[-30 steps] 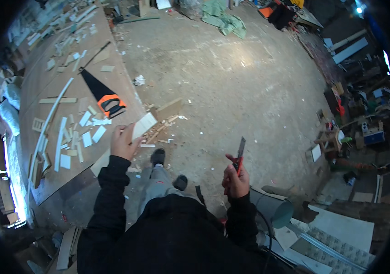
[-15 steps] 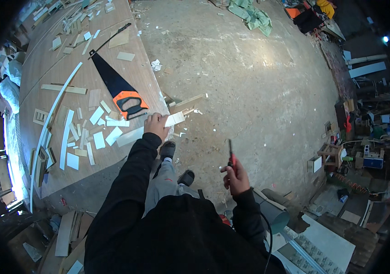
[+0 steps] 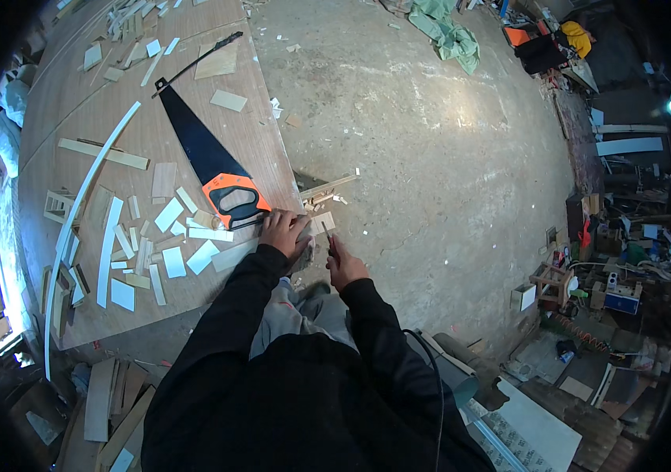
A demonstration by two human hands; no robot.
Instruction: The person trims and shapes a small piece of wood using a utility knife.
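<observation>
My left hand (image 3: 282,234) lies over a pale wooden strip (image 3: 233,256) at the table's right edge, fingers wrapped on it. The strip's end (image 3: 323,223) sticks out past the edge. In my right hand (image 3: 346,270) is a soldering iron (image 3: 329,238), its thin dark shaft reaching the strip's protruding end; whether the tip touches cannot be made out. A black cord (image 3: 439,393) runs beside my right sleeve. Just beyond my left fingers lies a hand saw (image 3: 198,141) with an orange and black handle.
On the table (image 3: 127,326) are several small wood pieces (image 3: 168,214), a long curved white strip (image 3: 88,185) and a small wooden frame (image 3: 58,204). Offcuts (image 3: 328,187) jut near the table edge. A green cloth (image 3: 446,35) lies on the far floor; stools and tools (image 3: 553,282) stand right.
My right hand has moved left and forward with the soldering iron, from over the floor to the strip's end. My view has shifted slightly; my left hand stays on the strip.
</observation>
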